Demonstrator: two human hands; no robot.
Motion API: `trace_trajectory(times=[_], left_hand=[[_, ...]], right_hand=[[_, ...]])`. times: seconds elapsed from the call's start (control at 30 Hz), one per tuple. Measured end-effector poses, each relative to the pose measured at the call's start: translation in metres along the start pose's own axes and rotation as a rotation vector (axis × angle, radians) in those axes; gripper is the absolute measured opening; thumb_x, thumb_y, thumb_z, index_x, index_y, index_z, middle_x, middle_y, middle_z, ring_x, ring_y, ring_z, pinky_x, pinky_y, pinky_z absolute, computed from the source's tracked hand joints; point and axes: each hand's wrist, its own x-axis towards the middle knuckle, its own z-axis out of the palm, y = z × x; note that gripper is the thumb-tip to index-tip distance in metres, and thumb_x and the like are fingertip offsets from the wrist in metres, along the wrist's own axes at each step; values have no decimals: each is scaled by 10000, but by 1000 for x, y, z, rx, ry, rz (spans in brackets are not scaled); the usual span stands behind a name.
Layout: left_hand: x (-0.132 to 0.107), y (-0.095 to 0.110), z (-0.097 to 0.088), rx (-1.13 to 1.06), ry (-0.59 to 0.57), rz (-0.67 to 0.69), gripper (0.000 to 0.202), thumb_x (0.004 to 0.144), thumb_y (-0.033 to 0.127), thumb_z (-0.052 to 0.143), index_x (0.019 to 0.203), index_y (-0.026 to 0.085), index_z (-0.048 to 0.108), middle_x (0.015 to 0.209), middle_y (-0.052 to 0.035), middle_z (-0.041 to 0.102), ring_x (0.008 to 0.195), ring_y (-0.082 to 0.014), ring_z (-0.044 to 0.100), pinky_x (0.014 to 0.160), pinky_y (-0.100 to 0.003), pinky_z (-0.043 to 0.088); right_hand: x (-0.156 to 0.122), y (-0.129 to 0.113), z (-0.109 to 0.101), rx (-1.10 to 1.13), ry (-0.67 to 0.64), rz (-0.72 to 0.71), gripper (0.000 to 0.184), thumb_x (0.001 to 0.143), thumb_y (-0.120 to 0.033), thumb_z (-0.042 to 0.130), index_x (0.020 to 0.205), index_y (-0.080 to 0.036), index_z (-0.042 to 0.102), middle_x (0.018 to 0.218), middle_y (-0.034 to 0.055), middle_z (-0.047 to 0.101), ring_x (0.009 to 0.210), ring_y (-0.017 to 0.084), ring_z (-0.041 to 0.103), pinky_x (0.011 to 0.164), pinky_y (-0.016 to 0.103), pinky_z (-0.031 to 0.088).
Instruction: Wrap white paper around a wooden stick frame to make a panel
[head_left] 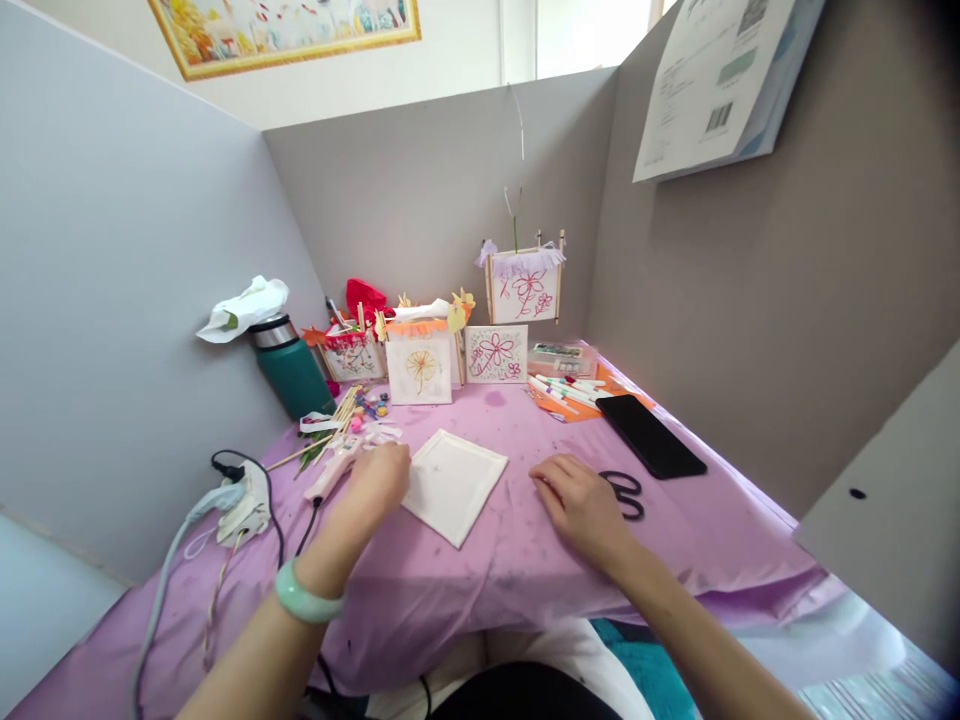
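A small white canvas panel (454, 480) lies tilted on the purple cloth, between my two hands. My left hand (381, 482) is closed at its left edge, the fingertips turned away, so whatever they grip is hidden. Right beside that hand lies a pale pink glue gun (335, 470) with a black cord. My right hand (576, 502) rests on the cloth to the right of the panel, fingers loosely stretched and holding nothing. Black-handled scissors (624, 494) lie next to it, partly covered by the hand.
Decorated canvas boxes (420, 371) and a flower-drawn panel (496, 355) stand at the back. A green bottle (291, 368) and power strip (246, 505) are at left, with sticks (341, 415) and beads nearby. Markers (566, 390) and a black phone (651, 436) lie at right. Grey partitions enclose the table.
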Motion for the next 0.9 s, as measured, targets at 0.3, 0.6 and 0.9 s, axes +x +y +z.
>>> trace_trajectory(times=[0.3,0.6,0.9], left_hand=[[1,7,14,5,-93,-32,303,842,55,371,1016,77,618,990,-218,668,949,-321,659,744,-384,488],[-37,27,5,-147,-131,-31,368,809,167,469,1157,161,590,940,-118,714,896,-250,674,717,-314,471],[-26,54,6,-184,-116,238,271,871,169,449,1010,226,675,1058,-81,640,934,-207,638,761,-303,464]], right_hand=[[-20,34,-16,-307,-112,175,144,878,-150,526,927,-189,655,936,85,670,886,265,561,729,380,424],[-4,44,-20,-284,-168,127,263,803,-34,493,921,-194,665,882,70,677,845,234,597,727,342,428],[22,16,0,-255,-84,19,125,886,-169,535,909,-192,655,941,82,668,925,242,563,789,364,405]])
